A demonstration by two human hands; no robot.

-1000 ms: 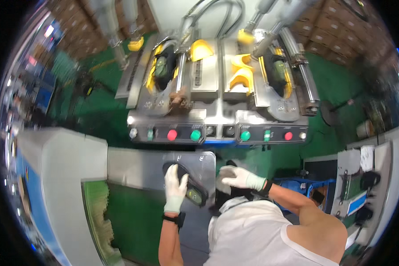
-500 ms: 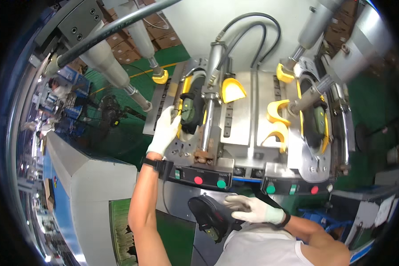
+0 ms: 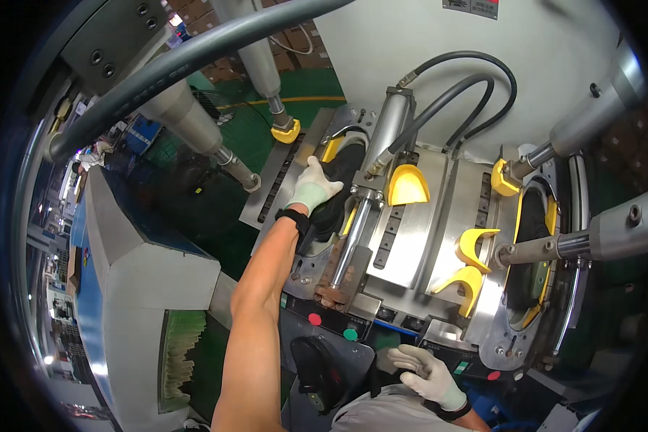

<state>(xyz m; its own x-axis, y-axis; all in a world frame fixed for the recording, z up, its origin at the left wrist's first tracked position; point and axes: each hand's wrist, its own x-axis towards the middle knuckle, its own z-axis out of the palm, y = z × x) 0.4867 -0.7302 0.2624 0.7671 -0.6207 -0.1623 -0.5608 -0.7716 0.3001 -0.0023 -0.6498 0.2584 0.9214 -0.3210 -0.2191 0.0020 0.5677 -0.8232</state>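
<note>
My left hand [image 3: 314, 187], in a pale glove, is on the black shoe [image 3: 342, 180] that lies in the left station of a press, its fingers and thumb gripping the shoe's side. The palm hides part of that shoe. My right hand [image 3: 426, 376], gloved too, hovers low near my body with fingers loosely bent and apart, holding nothing I can see. Left of it, a black shoe with a small olive patch [image 3: 317, 371] rests on the metal shelf [image 3: 356, 353] below the press.
Another black and olive shoe [image 3: 531, 266] lies in the right station. Yellow curved pads [image 3: 408, 186] sit between the stations. Metal cylinders [image 3: 230, 162] and a thick black hose [image 3: 194, 61] reach in overhead. Red and green buttons [image 3: 350, 335] line the front; a grey cabinet [image 3: 151, 266] stands left.
My left hand has moved from the left shoe's edge to over it, covering its olive part. My right hand has drawn away from the shelf shoe. The whole view has shifted and tilted.
</note>
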